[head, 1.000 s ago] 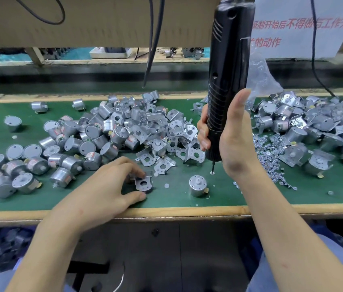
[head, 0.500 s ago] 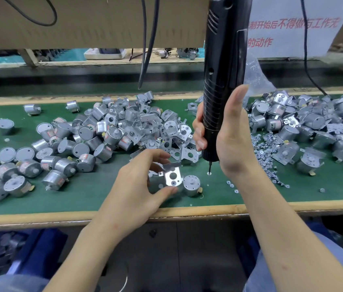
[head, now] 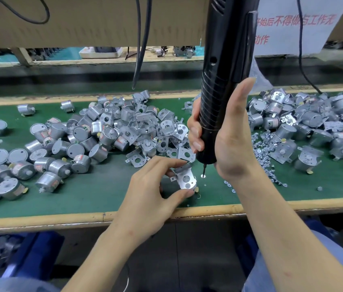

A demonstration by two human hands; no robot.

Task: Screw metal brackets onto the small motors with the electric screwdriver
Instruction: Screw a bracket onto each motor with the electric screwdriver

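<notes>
My left hand [head: 153,192] pinches a shiny metal bracket [head: 185,179] between thumb and fingers, holding it over a small motor whose body is almost fully hidden under the bracket. My right hand [head: 227,142] grips the black electric screwdriver [head: 223,81], upright, its bit [head: 203,170] pointing down just right of the bracket, above a small screw [head: 203,176] on the green mat. A heap of brackets [head: 162,135] and motors [head: 78,144] lies behind my left hand.
The green mat [head: 103,192] ends at a wooden front edge [head: 61,219]. Loose screws [head: 267,148] are scattered right of the screwdriver, with a pile of bracketed motors [head: 313,127] beyond. Cables [head: 141,43] hang over the bench. A blue bin [head: 31,253] sits below left.
My left hand picked a bracket off the mat, carried it right and set it over the lone motor. The screwdriver stayed upright in my right hand, nearly in place.
</notes>
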